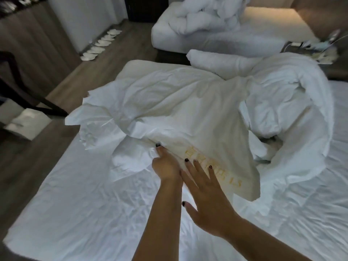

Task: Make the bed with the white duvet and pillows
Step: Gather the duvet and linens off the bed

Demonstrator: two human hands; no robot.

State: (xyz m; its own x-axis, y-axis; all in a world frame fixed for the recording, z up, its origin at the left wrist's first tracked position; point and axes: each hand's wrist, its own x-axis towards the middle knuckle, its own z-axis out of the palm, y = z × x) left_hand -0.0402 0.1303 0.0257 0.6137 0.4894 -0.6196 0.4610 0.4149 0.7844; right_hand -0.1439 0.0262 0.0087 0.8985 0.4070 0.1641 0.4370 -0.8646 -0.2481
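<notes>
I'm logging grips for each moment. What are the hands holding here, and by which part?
The left hand pinches the near edge of the white cover with yellow lettering. The right hand is open and holds nothing.

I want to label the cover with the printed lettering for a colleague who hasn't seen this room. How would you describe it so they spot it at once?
On the near bed, look at the crumpled heap of white linen in the middle. The cover is the thin, flat sheet under the left hand and right hand. Unlike the puffy duvet to its right, it carries yellow lettering along its near edge.

Wrinkled matt cloth duvet (169, 102)
</notes>
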